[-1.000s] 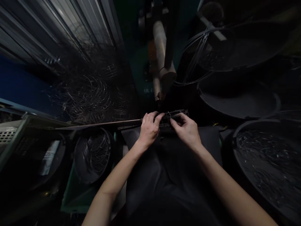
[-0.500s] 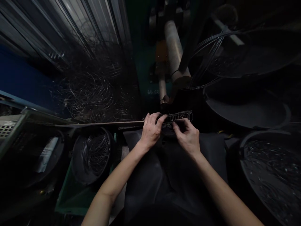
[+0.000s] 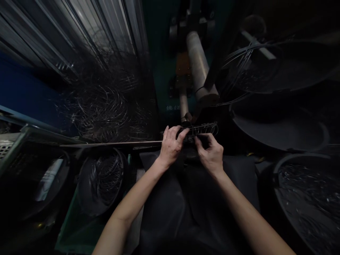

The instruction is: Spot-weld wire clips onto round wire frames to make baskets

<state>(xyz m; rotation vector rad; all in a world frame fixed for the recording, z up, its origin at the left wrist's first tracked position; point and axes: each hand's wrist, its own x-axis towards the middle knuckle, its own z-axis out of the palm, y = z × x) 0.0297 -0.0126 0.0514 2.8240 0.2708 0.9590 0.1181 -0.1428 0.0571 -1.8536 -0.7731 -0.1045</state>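
Between my hands is a dark frame of bent metal wire (image 3: pixel 208 129), its looped end sticking out to the right. My left hand (image 3: pixel 172 145) grips its left part, fingers curled over the top. My right hand (image 3: pixel 211 150) pinches at its near side, thumb and fingertips close together. Just beyond the frame, the lower metal rod (image 3: pixel 183 106) of a green machine points down toward it. A thicker steel cylinder (image 3: pixel 199 65) stands out above that rod. My fingertips partly hide the wire, and the light is dim.
Tangled wire (image 3: pixel 103 109) lies at the back left behind a thin board edge (image 3: pixel 114 143). A round tub (image 3: pixel 85 198) of wire rings sits in a green crate (image 3: pixel 71 233) at left. Another tub (image 3: pixel 277 187) with wire pieces stands at right, and an apron (image 3: pixel 164 212) covers my lap.
The view has tilted slightly, so the machine appears a little lower. My hands keep hold of the wire frame, with the right hand shifted very slightly left.
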